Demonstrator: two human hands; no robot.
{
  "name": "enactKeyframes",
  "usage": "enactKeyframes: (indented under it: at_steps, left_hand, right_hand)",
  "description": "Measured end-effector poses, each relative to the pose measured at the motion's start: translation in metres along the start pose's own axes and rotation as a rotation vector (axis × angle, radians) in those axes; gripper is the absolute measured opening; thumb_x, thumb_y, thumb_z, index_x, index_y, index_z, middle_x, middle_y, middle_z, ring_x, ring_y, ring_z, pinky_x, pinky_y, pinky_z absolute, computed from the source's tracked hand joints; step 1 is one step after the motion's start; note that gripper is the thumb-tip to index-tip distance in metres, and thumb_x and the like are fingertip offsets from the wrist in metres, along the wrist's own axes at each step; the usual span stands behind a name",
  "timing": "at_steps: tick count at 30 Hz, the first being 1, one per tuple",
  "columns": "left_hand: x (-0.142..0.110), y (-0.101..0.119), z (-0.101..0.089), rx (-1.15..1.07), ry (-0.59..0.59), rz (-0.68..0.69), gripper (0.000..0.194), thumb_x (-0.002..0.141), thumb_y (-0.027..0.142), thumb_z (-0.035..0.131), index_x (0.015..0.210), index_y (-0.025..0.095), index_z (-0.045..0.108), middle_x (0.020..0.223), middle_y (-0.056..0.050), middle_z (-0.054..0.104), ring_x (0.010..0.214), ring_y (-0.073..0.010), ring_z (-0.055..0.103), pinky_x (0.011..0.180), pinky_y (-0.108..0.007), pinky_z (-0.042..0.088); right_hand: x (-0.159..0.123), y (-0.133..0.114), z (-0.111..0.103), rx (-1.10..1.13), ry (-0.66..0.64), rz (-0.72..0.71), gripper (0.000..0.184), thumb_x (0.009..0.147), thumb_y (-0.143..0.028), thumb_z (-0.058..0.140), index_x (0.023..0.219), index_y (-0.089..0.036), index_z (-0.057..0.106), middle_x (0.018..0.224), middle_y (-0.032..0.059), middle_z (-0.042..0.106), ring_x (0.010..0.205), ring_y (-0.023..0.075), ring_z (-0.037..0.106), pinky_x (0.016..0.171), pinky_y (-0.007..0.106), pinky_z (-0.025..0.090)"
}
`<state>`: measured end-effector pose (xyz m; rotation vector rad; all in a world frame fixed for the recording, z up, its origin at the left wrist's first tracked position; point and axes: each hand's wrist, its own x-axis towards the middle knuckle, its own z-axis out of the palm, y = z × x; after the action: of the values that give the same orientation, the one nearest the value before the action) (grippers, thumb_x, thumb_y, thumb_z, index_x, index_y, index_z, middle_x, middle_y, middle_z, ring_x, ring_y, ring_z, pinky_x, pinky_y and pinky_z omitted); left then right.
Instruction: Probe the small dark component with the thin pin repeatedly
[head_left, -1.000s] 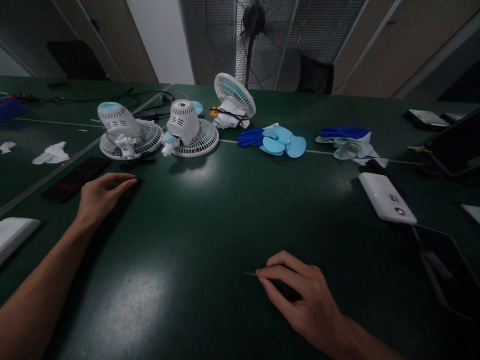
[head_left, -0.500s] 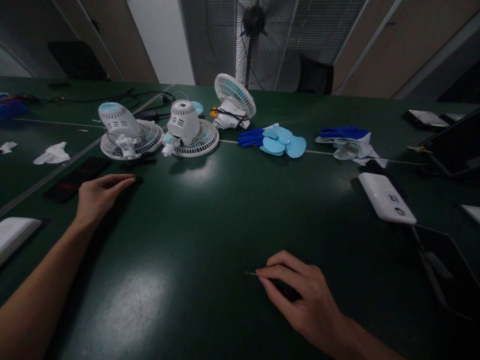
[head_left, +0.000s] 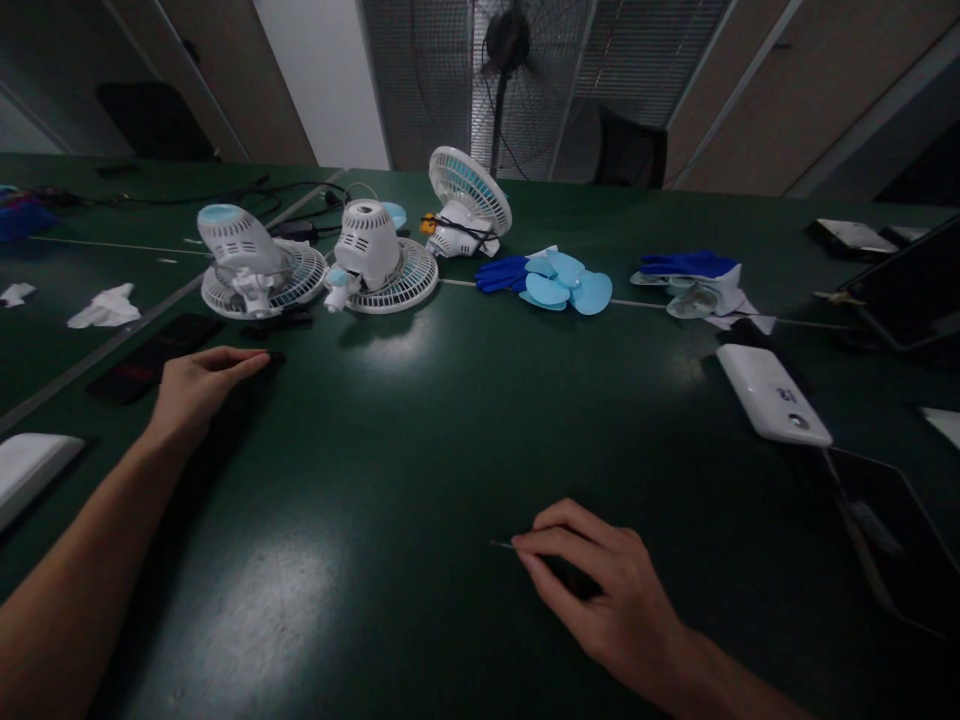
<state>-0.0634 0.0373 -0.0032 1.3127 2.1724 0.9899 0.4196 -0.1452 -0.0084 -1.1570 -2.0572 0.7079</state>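
My right hand (head_left: pixel 600 585) rests low on the green table, its fingers closed around what looks like a small screwdriver (head_left: pixel 502 545). The thin metal shaft sticks out to the left; most of the dark handle is hidden in the palm. My left hand (head_left: pixel 196 388) reaches forward at the left, thumb and fingertips pinched together. A tiny dark thing (head_left: pixel 278 358) shows at these fingertips, too small to name. Just beyond that hand, two small white fans (head_left: pixel 244 255) lie face down on their grilles. A dark phone (head_left: pixel 154 358) lies beside the left hand.
A third white fan (head_left: pixel 469 205) stands tilted at the back. Right of it are a light blue fan blade (head_left: pixel 568 283) and blue-and-white gloves (head_left: pixel 690 275). A white power bank (head_left: pixel 772 395) and a dark tablet-like device (head_left: pixel 892 530) lie at the right. Crumpled tissue (head_left: pixel 105 307) lies left.
My left hand has drawn back very slightly to the left, and the tiny dark thing at its fingertips shows more plainly. My right hand stays in place with the screwdriver.
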Motion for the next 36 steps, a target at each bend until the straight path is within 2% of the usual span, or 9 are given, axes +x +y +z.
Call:
enactKeyframes:
  at_steps: [5,11,18,23,29,33,36]
  left_hand:
    - [0.006,0.007,0.001,-0.08,-0.014,-0.087,0.045,0.068,0.034,0.088,0.109,0.016,0.079,0.102,-0.003,0.079,0.095,-0.022,0.068,0.09,-0.033,0.05]
    - [0.014,0.004,0.006,-0.116,0.03,-0.1,0.04,0.063,0.028,0.089,0.1,0.016,0.081,0.094,0.0,0.077,0.099,-0.0218,0.066,0.098,-0.034,0.045]
    - [0.026,-0.002,0.017,-0.159,0.082,-0.066,0.035,0.063,0.022,0.082,0.096,0.01,0.077,0.083,0.001,0.074,0.089,-0.0191,0.063,0.088,-0.031,0.046]
    - [0.019,-0.003,0.014,-0.127,0.053,-0.032,0.039,0.066,0.027,0.084,0.1,0.01,0.076,0.081,0.002,0.073,0.087,-0.0189,0.061,0.082,-0.029,0.045]
    - [0.006,0.001,0.011,-0.1,0.013,0.009,0.041,0.072,0.034,0.085,0.107,0.014,0.077,0.091,0.003,0.075,0.091,-0.0178,0.063,0.082,-0.027,0.045]
    - [0.011,0.006,0.008,-0.102,-0.03,-0.038,0.041,0.071,0.03,0.086,0.107,0.013,0.077,0.1,0.0,0.077,0.101,-0.0207,0.064,0.092,-0.03,0.046]
    - [0.017,0.006,0.004,-0.116,-0.096,-0.088,0.042,0.066,0.024,0.086,0.104,0.01,0.078,0.102,-0.004,0.078,0.101,-0.0237,0.067,0.092,-0.034,0.049]
  right_hand:
    - [0.0,0.001,0.001,-0.004,-0.001,0.01,0.017,0.098,-0.016,0.063,0.106,-0.025,0.074,0.095,0.0014,0.07,0.074,0.0127,0.07,0.063,0.026,0.049]
    - [0.0,0.0,0.001,0.004,-0.006,0.011,0.017,0.098,-0.016,0.063,0.106,-0.025,0.074,0.093,0.0013,0.069,0.072,0.0122,0.069,0.061,0.026,0.049]
    - [0.001,-0.002,-0.001,0.004,-0.008,0.005,0.018,0.099,-0.016,0.061,0.107,-0.024,0.075,0.094,0.0026,0.07,0.074,0.0127,0.07,0.063,0.024,0.052]
    - [0.003,-0.004,-0.001,-0.006,0.002,-0.002,0.017,0.1,-0.017,0.06,0.105,-0.022,0.075,0.093,0.0031,0.07,0.072,0.0124,0.07,0.064,0.024,0.054]
    - [0.001,-0.002,-0.001,-0.022,-0.005,0.003,0.017,0.1,-0.019,0.06,0.105,-0.023,0.075,0.094,0.0032,0.07,0.073,0.013,0.07,0.063,0.024,0.053]
    - [0.002,-0.002,-0.001,-0.019,-0.014,0.004,0.017,0.099,-0.017,0.06,0.105,-0.023,0.075,0.093,0.0027,0.07,0.073,0.0127,0.069,0.063,0.025,0.052]
    - [0.002,-0.003,-0.001,-0.028,-0.01,0.0,0.017,0.1,-0.018,0.06,0.104,-0.023,0.075,0.092,0.0025,0.07,0.072,0.0124,0.069,0.062,0.024,0.051]
